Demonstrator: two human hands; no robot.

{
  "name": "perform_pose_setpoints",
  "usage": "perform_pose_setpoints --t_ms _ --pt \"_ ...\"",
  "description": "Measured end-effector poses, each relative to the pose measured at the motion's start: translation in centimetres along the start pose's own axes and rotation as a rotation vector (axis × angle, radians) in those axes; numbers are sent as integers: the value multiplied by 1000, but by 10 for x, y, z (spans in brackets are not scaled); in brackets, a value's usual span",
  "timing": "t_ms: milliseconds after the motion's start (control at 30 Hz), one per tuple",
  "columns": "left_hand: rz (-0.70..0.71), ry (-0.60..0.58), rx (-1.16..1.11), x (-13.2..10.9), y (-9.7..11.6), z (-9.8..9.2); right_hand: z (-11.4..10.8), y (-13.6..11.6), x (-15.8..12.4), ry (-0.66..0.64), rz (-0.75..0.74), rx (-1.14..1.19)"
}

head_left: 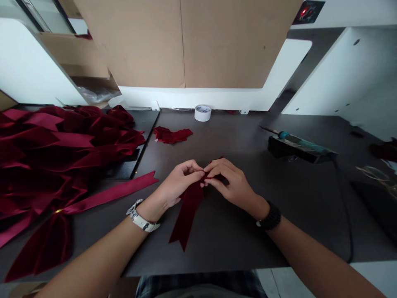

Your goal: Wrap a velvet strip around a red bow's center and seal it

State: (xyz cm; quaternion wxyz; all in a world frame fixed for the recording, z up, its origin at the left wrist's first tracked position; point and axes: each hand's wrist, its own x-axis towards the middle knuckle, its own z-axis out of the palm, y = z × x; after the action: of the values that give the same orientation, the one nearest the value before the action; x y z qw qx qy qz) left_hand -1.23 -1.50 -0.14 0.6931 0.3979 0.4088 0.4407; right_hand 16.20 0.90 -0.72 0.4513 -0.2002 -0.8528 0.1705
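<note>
The left hand and right hand are pinching the ribbon above the table (its notched end is trailing free of both). They're apparently shaping its gathered part; the next move is probably calling for a tight, steady pinch.

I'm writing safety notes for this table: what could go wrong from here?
The left hand and right hand pinch the dark red ribbon, so a loosened grip might let it slip. The iron-like tool rests on a black stand; whether it's hot can't be seen, but if so, it could burn a straying hand. Its cord runs near the right forearm and might snag.
</note>
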Motion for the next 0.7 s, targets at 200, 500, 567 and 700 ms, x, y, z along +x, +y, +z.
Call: perform_pose_setpoints --t_ms 200,500,567,700 --pt "156 -11 149 -3 -1 1 9 1 -2 92 343 281" --pt "130 75 133 -4 -1 6 -9 15 3 298 510 272" --pt "69 156 19 0 0 -1 -14 8 4 357 394 183" --pt "-7 193 -107 2 2 -5 -16 1 2 87 69 14"
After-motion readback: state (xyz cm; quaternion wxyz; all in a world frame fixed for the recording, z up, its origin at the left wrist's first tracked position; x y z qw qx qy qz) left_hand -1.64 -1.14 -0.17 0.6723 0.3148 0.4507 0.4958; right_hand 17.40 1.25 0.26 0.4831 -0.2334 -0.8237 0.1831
